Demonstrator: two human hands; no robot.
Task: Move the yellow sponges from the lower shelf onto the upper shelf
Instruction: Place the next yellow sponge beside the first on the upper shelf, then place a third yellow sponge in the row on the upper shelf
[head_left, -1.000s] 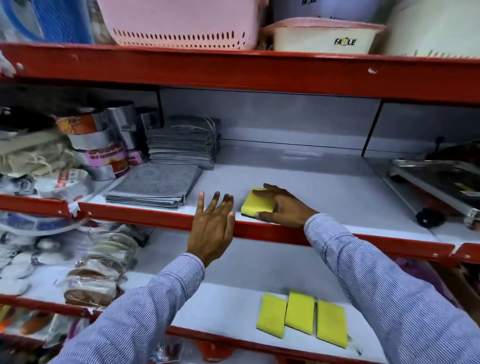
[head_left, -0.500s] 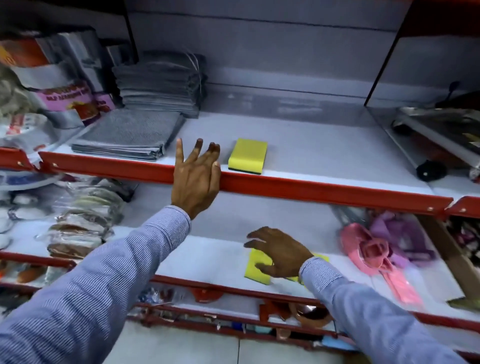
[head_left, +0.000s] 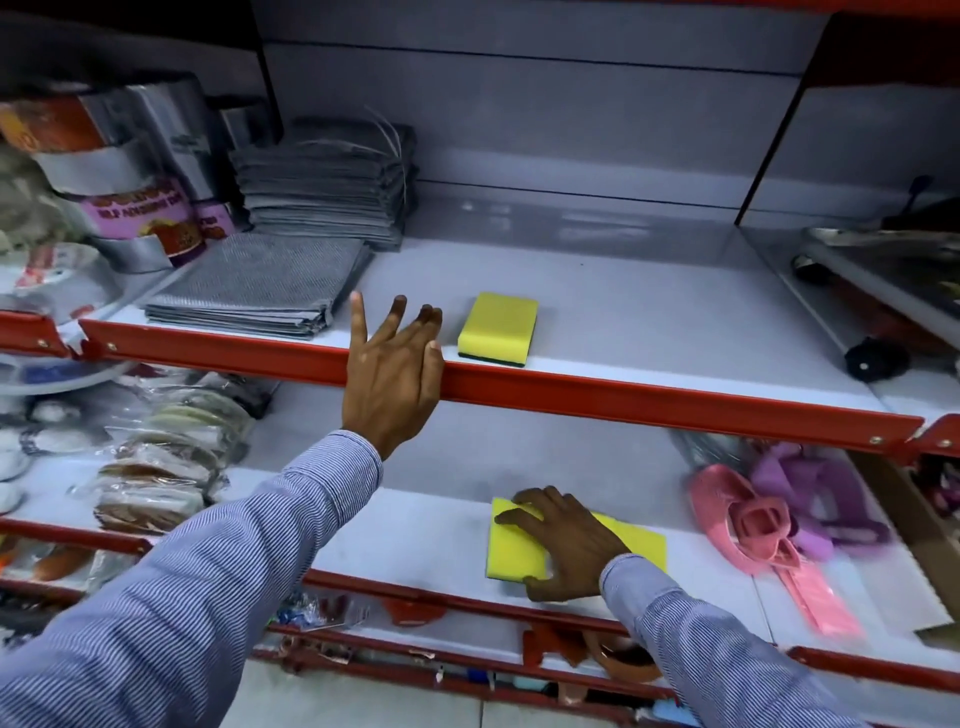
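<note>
One yellow sponge (head_left: 497, 328) with a dark green underside lies flat near the front of the upper shelf (head_left: 623, 395). My left hand (head_left: 393, 374) rests on that shelf's red front rail, fingers spread, a little left of the sponge and holding nothing. On the lower shelf (head_left: 415, 525), yellow sponges (head_left: 511, 551) lie side by side near the front edge. My right hand (head_left: 563, 545) is laid over them, fingers on top and thumb at the front edge of the leftmost one. The sponges under my hand are partly hidden.
Grey folded cloths (head_left: 249, 283) and a taller stack (head_left: 324, 200) sit at the upper shelf's left, beside foil rolls (head_left: 130, 208). A metal tray (head_left: 883, 244) is at the right. Pink and purple plastic items (head_left: 769, 519) lie right of the sponges; bagged scrubbers (head_left: 156, 467) are at the left.
My right hand let go of the sponge on the upper shelf, dropped to the lower shelf and settled on the sponges there. The view tilted down. My left hand stayed on the rail.
</note>
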